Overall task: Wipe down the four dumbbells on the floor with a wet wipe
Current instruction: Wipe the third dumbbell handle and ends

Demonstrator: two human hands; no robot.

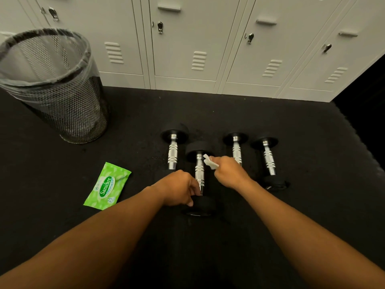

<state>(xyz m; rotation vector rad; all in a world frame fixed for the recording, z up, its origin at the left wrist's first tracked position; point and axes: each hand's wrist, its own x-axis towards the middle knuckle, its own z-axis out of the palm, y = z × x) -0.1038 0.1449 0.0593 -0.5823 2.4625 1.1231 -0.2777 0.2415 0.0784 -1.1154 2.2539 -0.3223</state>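
Four black dumbbells with chrome handles lie on the dark floor. The second from the left (pixel 199 174) sits nearer to me than the others. My left hand (pixel 180 189) grips it at the near end of the handle, by the near head. My right hand (pixel 228 172) pinches a crumpled white wet wipe (pixel 209 162) beside the far end of that handle. The leftmost dumbbell (pixel 173 152) lies just behind my left hand. Two more dumbbells (pixel 236 151) (pixel 268 159) lie to the right; my right hand covers part of the nearer one.
A green pack of wet wipes (pixel 107 187) lies on the floor at the left. A black mesh bin with a clear liner (pixel 54 86) stands at the back left. Grey lockers (pixel 198 49) line the back wall.
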